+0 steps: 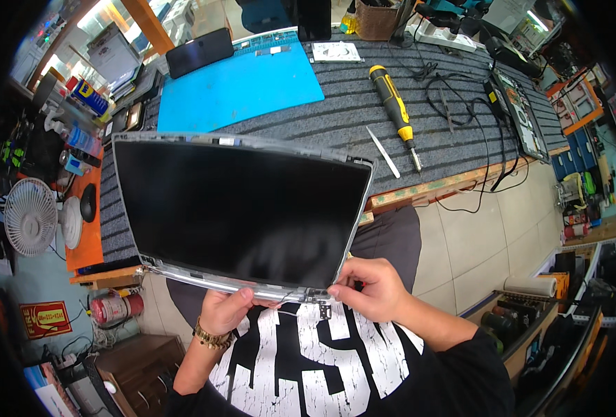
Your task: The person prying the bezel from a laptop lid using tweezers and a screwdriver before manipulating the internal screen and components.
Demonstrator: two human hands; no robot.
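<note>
A detached laptop screen assembly [245,208], a dark panel in a silver lid with exposed edges, rests tilted between the bench edge and my lap. My left hand [221,309] grips its bottom edge from below, thumb on the silver strip. My right hand [370,288] is closed at the lower right corner, pinching beside a metal hinge [322,306] and thin cables; whether a small part is between the fingertips is hidden.
The striped bench mat [266,118] holds a blue silicone mat [238,90], a phone [200,52], a yellow-black screwdriver [391,104], tweezers [382,149], an opened laptop base [520,118] and cords. A small fan [30,215] stands left. Shelving [544,313] is at right.
</note>
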